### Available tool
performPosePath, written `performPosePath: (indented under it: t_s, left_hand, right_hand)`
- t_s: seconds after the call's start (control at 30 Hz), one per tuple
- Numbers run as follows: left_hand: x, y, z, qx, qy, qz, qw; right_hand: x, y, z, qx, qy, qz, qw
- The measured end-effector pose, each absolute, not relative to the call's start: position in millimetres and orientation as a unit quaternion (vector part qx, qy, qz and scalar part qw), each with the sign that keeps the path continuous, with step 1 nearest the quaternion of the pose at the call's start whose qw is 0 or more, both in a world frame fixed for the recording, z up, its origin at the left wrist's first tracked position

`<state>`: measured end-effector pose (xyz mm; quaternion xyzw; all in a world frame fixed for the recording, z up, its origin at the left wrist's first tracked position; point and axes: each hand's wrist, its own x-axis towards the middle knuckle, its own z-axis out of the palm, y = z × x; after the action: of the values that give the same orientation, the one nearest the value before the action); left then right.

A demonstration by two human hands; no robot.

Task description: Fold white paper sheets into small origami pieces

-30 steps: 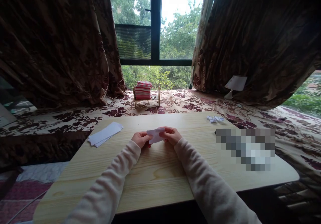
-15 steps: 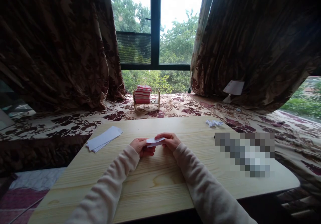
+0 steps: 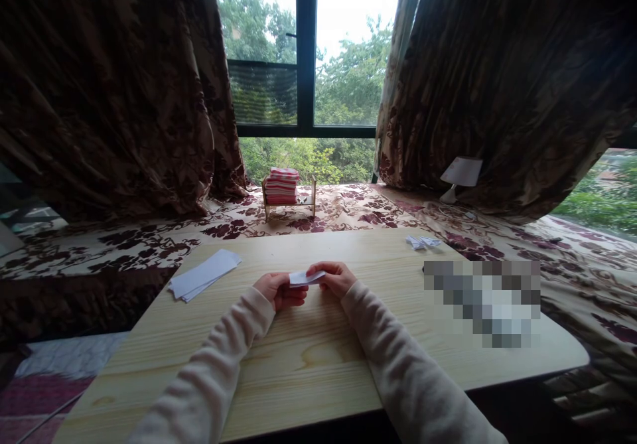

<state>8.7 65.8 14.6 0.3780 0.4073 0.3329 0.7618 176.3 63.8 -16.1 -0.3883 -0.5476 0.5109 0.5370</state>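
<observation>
A paper slip [image 3: 302, 278] was pinched at opposite ends by the left hand [image 3: 277, 290] and right hand [image 3: 338, 279], apparently for steadiness, paper strips [image 3: 206, 274] being laid apart at left.

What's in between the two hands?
A small piece of white paper, in the head view: the left hand holds one end, the right hand the other.
</observation>
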Motion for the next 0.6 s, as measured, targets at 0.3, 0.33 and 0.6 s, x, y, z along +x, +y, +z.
performPosePath:
  t_s: [0.3, 0.33, 0.6]
  left_hand:
    - [9.5, 66.7, 23.2, 0.347, 0.408, 0.321, 0.781]
    - [9.7, 66.1, 23.4, 0.348, 0.407, 0.323, 0.781]
    - [14.2, 62.4, 14.6, 0.379, 0.416, 0.367, 0.74]
  right_hand:
    - [175.6, 63.3, -16.2, -0.402, -0.55, 0.499, 0.535]
    - [175.6, 63.3, -16.2, -0.403, -0.551, 0.499, 0.534]
    - [175.6, 64.4, -19.1, -0.413, -0.555, 0.493, 0.527]
